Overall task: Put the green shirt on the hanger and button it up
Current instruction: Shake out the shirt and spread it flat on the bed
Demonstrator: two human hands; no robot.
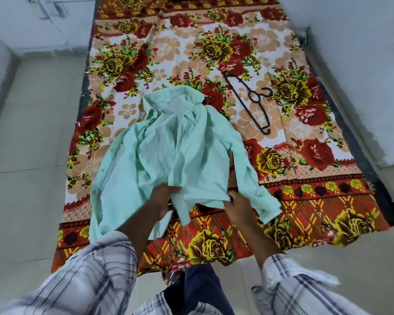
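The green shirt (175, 151) is being pinched at its near hem by the left hand (163, 198) and right hand (236, 204); the hanger (250, 101) is lying beyond, right-hand side, untouched on the floral sheet (316, 196).

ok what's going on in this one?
A person stands at a mattress covered by a floral sheet and holds the green shirt by its near edge, left hand and right hand each pinching fabric. The shirt lies crumpled and unbuttoned, collar away from the person. The black hanger lies untouched on the sheet, just beyond the shirt to the right. Nothing is on the hanger yet.
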